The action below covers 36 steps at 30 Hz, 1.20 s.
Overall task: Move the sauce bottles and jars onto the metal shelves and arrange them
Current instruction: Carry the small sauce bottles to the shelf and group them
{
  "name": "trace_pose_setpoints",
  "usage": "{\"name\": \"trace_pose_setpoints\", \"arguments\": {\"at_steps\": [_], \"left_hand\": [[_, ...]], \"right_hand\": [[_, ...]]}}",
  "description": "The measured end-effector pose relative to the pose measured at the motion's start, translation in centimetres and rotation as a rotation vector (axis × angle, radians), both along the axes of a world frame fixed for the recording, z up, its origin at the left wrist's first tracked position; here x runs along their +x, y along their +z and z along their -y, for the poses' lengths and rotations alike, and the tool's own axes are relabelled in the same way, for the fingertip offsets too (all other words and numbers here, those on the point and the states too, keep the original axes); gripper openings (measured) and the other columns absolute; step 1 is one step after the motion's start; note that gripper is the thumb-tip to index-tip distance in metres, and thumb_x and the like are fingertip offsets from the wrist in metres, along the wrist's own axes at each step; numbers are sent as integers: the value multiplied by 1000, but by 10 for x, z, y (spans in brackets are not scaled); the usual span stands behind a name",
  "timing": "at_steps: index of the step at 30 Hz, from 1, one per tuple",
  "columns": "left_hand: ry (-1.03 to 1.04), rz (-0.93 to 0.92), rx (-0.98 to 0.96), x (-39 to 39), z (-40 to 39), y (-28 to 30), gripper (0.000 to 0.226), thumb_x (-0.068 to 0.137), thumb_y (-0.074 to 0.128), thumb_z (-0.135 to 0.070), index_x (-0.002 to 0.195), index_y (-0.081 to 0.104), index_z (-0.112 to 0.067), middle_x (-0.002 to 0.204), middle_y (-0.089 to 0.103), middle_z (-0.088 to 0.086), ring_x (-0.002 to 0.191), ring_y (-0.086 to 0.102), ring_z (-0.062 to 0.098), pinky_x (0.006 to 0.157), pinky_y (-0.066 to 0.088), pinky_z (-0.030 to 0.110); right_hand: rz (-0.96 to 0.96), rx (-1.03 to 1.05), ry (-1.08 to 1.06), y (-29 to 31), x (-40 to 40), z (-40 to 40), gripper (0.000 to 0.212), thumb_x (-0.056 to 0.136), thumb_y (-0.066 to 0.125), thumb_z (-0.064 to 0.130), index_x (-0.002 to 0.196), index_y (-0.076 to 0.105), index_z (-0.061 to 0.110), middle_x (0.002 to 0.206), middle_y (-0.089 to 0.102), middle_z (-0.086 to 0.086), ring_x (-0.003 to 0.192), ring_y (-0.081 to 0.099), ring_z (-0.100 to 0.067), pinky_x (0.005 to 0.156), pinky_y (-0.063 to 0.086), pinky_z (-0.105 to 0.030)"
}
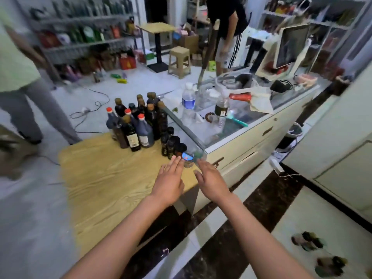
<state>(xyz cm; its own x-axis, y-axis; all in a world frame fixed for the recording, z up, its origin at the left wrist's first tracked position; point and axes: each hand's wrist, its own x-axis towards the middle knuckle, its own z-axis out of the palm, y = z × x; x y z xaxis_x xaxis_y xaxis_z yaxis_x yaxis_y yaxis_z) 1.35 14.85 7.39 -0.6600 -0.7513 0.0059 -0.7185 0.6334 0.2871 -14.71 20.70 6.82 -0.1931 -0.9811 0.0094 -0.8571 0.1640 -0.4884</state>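
Note:
Several dark sauce bottles (136,121), some red-capped, stand in a cluster at the far side of a wooden table (104,182). A row of small dark jars (173,144) runs along the table's right edge. The nearest jar (188,159) has a blue lid. My left hand (170,182) lies flat and open just left of that jar, fingertips near it. My right hand (211,181) is open just right of it. Neither hand holds anything. Metal shelves (84,35) with bottles stand far back left.
A glass-topped white counter (237,135) with a water bottle (188,99) and clutter adjoins the table on the right. One person stands at the left (24,77), another at the back (227,31). A stool (179,61), cables and bottles lie on the floor.

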Motion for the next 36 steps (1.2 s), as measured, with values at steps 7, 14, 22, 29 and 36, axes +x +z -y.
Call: {"name": "trace_pose_setpoints", "arguments": {"at_steps": [7,14,22,29,36], "left_hand": [[195,-63,27,5,55,-14,72,92,52,-20,153,16,-14,161,15,3,149,4,17,121,11,37],[299,-183,163,-5,138,-41,63,90,55,-12,147,29,-12,151,35,8,141,29,23,115,24,32],[386,-314,316,-25,235,-92,57,90,54,-3,143,39,-15,145,43,6,134,40,24,111,33,35],[364,-352,414,-35,273,-134,61,85,53,3,143,42,-13,142,45,9,126,48,25,99,38,29],[322,-363,422,-36,289,-141,44,80,66,-8,120,50,-20,119,55,3,102,57,22,80,50,40]], "right_hand": [[185,67,48,-18,1,88,50,105,41,28,151,35,10,157,35,-11,146,29,-23,117,25,-33],[283,161,-34,-43,8,166,43,101,49,26,142,45,12,138,57,-10,127,52,-29,101,44,-39],[293,279,-181,-69,11,233,36,99,49,13,135,51,9,128,61,-15,116,56,-36,93,43,-39],[321,321,-257,-91,17,275,43,92,56,18,134,47,20,118,64,-8,104,63,-30,83,53,-47],[283,335,-318,-100,15,287,41,93,60,19,130,44,17,106,67,-14,92,64,-35,75,53,-49]]}}
